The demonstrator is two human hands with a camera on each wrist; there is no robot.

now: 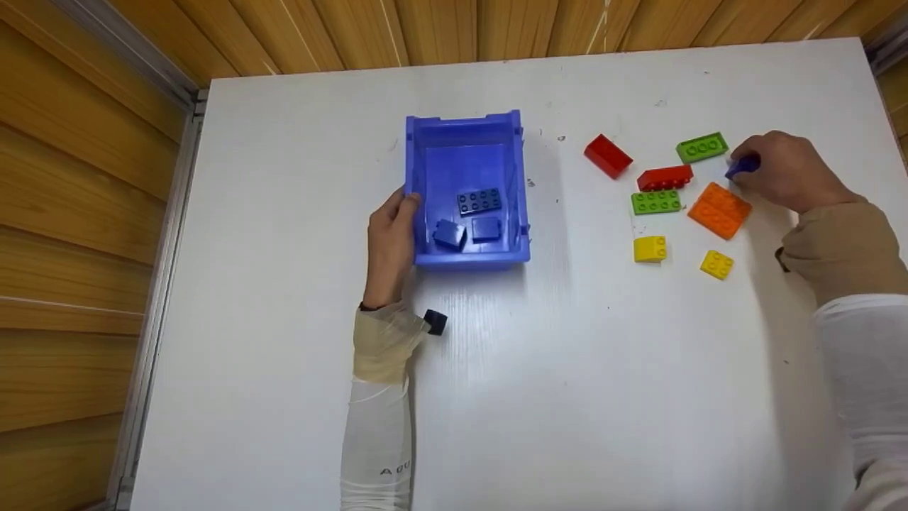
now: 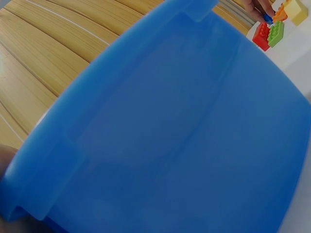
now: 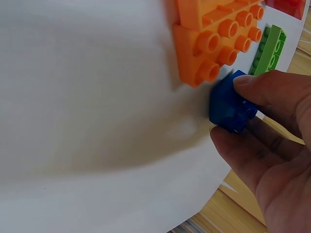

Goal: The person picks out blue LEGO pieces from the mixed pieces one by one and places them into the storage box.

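Observation:
A blue plastic bin [image 1: 468,266] stands on the white table. My left hand [image 1: 390,241] grips its left wall, thumb over the rim; in the left wrist view the bin wall [image 2: 170,121] fills most of the picture and hides nearly all of that hand. Inside the bin lie a dark blue eight-stud brick [image 1: 479,201] and two smaller blue bricks [image 1: 486,229]. At the right, my right hand [image 1: 791,170] pinches a small blue brick [image 3: 228,104] between thumb and fingers, close beside an orange brick [image 3: 192,53].
Around the right hand lie green bricks [image 1: 702,147], red bricks [image 1: 608,156], orange bricks [image 1: 720,211] and yellow bricks [image 1: 650,249]. A small black object [image 1: 435,322] is at the left wrist. Wood-patterned panels [image 1: 440,32] border the table's far and left sides.

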